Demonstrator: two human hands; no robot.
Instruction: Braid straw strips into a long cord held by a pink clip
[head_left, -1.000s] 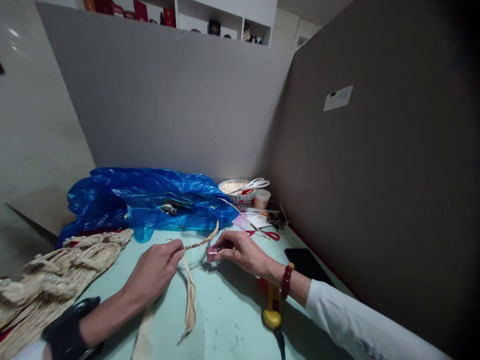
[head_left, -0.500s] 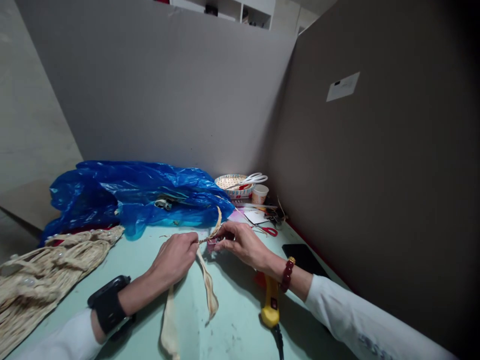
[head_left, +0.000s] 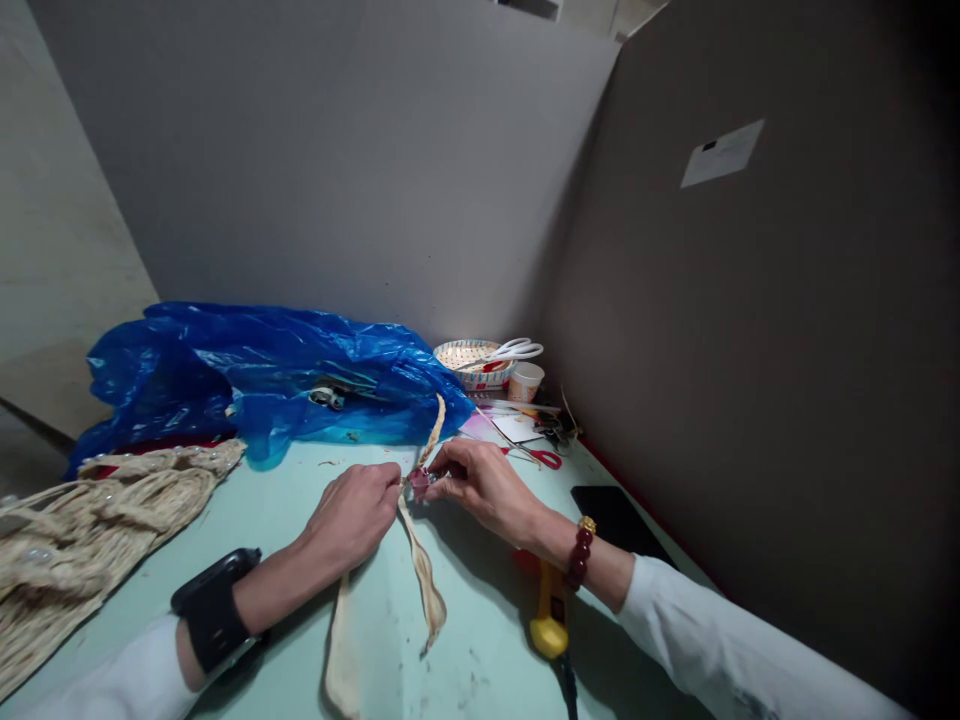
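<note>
My left hand is closed in a pinch on a braided straw strand at the middle of the table. The strand's braided end points up and away, while a loose flat tail hangs toward me. Another pale strip comes down below my left hand. Between the fingertips of my right hand is a small pinkish shiny piece, held against the strand. Its exact kind cannot be made out. A yellow-handled tool with a black cord lies under my right forearm.
Woven straw work with clear beads lies at left. Behind are a crumpled blue plastic bag, a basket with white-handled scissors and a paper cup. Red-handled scissors and a black phone-like slab lie right, beside a grey partition.
The pinkish piece has shifted left and now sits against the strand near my left fingertips. My view has tilted down slightly. Both hands keep their hold.
</note>
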